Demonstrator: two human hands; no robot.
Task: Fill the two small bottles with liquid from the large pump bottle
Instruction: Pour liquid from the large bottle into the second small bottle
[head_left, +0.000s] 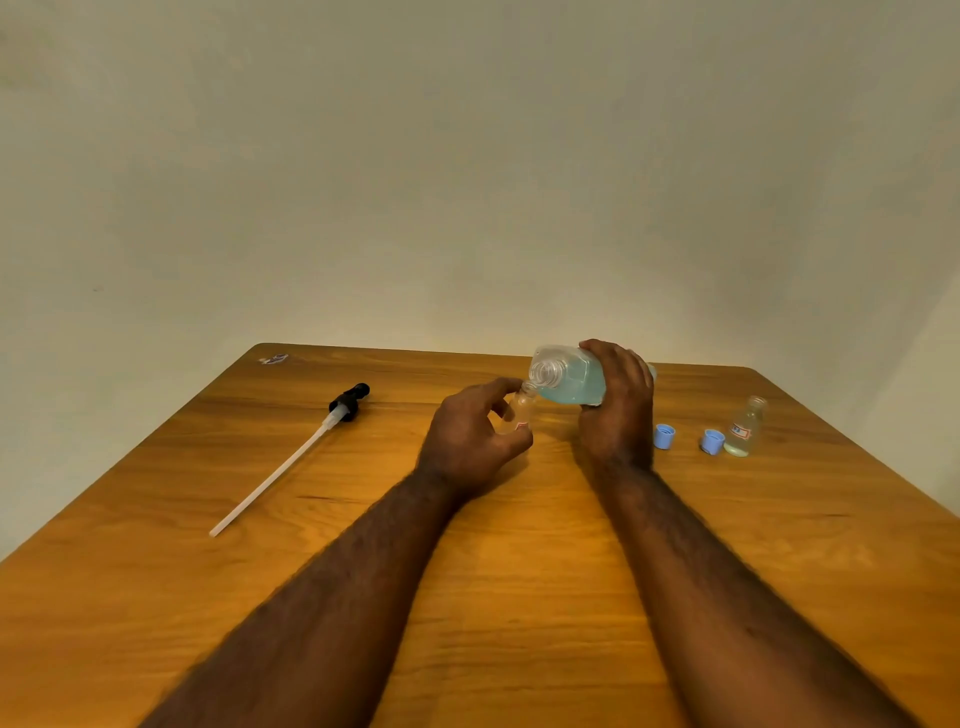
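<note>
**Pouring into the first vial**

Big bottle (576, 376) tipped near level above the bench (467, 571), long axis left-right, open neck pointing left onto the mouth of the vial (521, 410). Clenched in the right hand (618, 405) around the mid-body; probably heavy with blue liquid, smooth, likely slippery if wet. Vial light, narrow-mouthed, easily tipped; pinched upright in the left hand (472, 441). Further right, second vial (746, 427) standing open beside two caps (713, 441). Pump (311, 441) lying well left.

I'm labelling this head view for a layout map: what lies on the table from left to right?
Pump head with tube → left hand holding small bottle → large bottle in right hand → blue cap → second blue cap → filled small bottle.
</note>
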